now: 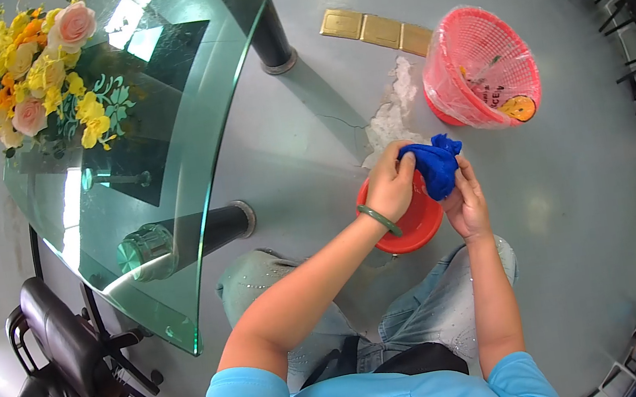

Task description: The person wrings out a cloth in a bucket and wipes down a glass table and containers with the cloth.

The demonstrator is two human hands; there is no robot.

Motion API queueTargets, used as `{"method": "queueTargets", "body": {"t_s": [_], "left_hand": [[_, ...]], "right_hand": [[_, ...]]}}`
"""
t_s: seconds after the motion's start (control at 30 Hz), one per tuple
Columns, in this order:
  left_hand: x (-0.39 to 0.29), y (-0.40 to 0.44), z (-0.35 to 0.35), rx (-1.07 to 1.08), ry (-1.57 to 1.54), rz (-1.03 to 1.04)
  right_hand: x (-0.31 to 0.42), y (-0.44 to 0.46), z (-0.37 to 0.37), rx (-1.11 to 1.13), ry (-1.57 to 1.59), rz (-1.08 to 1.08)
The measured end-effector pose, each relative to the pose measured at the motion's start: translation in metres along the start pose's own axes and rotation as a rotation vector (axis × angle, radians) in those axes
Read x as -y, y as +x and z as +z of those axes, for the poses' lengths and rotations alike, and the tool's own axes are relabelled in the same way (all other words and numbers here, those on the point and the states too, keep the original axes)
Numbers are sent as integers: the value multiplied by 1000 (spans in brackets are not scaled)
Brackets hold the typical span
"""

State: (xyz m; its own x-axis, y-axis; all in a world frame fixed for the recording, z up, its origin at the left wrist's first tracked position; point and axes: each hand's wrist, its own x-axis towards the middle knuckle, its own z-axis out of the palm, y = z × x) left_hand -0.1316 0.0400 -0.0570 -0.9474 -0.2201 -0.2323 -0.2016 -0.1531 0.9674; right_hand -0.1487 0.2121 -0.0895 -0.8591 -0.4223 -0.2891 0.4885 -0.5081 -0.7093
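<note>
A bunched blue cloth (434,167) is held up over a red plastic basin (413,235) on the floor between my knees. My left hand (396,186), with a green bangle at its wrist, is closed on the cloth's left side. On the other side, my right hand (465,200) has the cloth's right edge between thumb and fingers. The basin's inside is partly hidden by my left hand and the cloth.
A pink mesh bin (442,71) with a clear liner stands beyond the basin. Near it lie crumpled white material (390,119) and gold panels (380,30). To the left are a glass table (199,134), flowers (40,75) and a dark chair (59,324).
</note>
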Motion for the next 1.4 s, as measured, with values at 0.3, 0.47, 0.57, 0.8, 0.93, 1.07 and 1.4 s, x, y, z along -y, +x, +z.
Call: {"method": "queueTargets", "body": {"t_s": [0.3, 0.47, 0.57, 0.8, 0.93, 1.07, 1.4], "left_hand": [[-12, 13, -13, -117, -81, -53], [-22, 14, -16, -104, -306, -177], [-39, 9, -13, -72, -540, -155], [-52, 17, -25, -114, -556, -64], [-77, 9, -30, -16, -611, -48], [-68, 12, -39, 91, -563, -169], [-58, 5, -25, 225, -12, -129]], "right_hand": [[9, 6, -13, -265, 320, -125], [7, 8, -13, -310, 273, -142], [6, 8, -25, -268, 83, -90], [41, -3, -2, -205, -148, -340], [61, -13, 23, -266, -163, -466], [88, -14, 39, -252, -3, -502], [109, -10, 55, 330, 468, -353]]}}
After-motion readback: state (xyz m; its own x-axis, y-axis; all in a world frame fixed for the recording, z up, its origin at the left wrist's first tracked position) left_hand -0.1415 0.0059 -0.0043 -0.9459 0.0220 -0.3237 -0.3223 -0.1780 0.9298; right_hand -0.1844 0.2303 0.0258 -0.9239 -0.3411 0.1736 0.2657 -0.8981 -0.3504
